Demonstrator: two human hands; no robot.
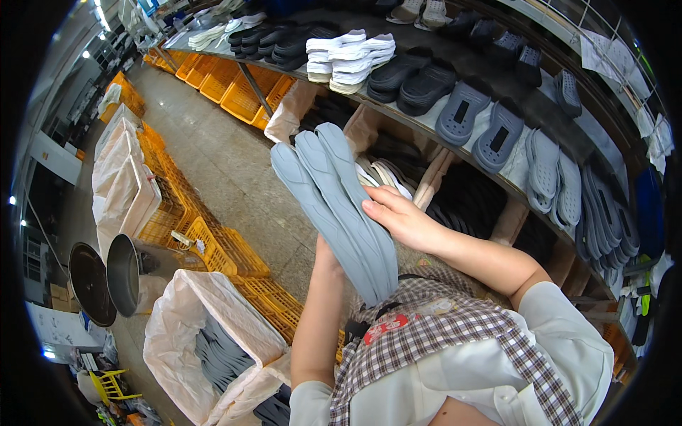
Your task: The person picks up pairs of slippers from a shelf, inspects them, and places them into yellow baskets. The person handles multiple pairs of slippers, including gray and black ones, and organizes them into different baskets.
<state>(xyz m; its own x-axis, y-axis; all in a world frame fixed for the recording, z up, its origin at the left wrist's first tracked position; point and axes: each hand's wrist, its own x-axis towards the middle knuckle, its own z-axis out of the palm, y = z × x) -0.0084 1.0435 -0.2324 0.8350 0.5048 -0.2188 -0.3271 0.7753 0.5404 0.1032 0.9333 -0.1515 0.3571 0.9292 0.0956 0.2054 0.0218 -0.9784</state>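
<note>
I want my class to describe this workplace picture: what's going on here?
A person in a checked apron is holding a bundle of grey shoe soles upright. The right hand grips its side; the left hand is mostly hidden behind it. At lower left, more grey soles lie in a container with a pale liner. To the right, white soles and dark grey perforated clog pieces sit on a long bench.

1 view, from the left of 2 fisheye cameras on the head, looked down and forward from above the soles [341,213]. They sat near and central; the wide lens reached the table [490,72] to their right and crates [217,245] to their left.
</note>
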